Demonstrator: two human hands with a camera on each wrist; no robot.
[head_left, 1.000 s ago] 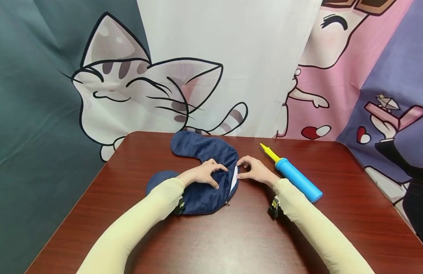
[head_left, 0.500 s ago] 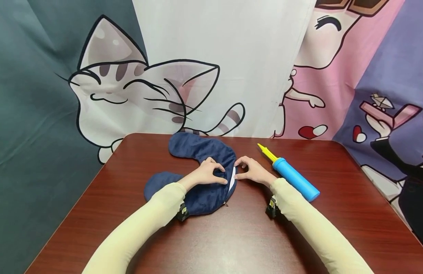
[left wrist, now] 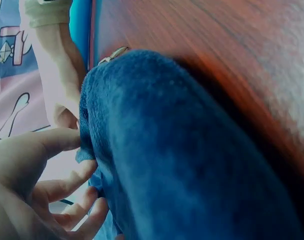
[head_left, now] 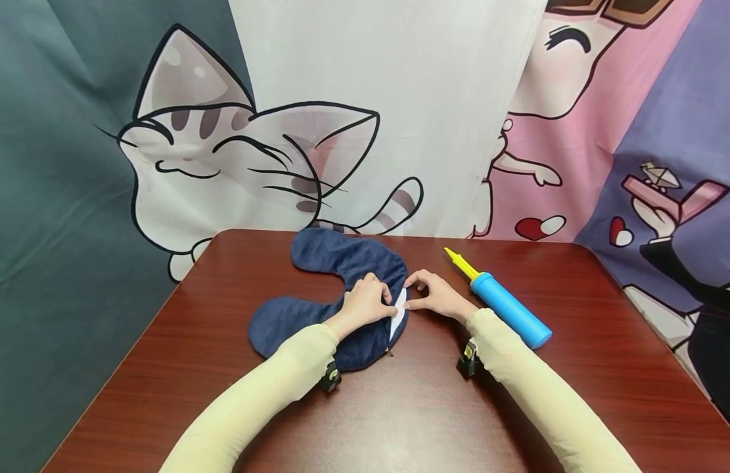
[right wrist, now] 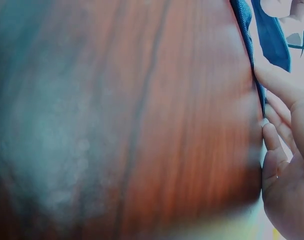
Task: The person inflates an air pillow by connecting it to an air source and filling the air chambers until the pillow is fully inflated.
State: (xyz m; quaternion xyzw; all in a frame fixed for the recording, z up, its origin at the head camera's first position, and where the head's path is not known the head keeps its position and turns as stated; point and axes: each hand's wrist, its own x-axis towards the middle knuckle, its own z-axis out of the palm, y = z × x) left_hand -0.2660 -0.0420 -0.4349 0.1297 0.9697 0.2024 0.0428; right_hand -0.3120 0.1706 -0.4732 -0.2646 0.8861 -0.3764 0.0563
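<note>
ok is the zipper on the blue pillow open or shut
The zipper is open, at least partly: a white strip shows in a gap along the edge of the pillow, between the left hand and right hand.

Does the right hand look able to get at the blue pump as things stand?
Probably yes: the blue pump lies close beside the right hand with nothing on top, though that hand would first have to release the navy cushion it pinches.

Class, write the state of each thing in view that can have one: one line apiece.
Pillow: lying in a U shape
Zip: open, at least partly
Left hand: pinching pillow fabric
Right hand: holding the pillow's edge
Pump: lying down, not held
</note>
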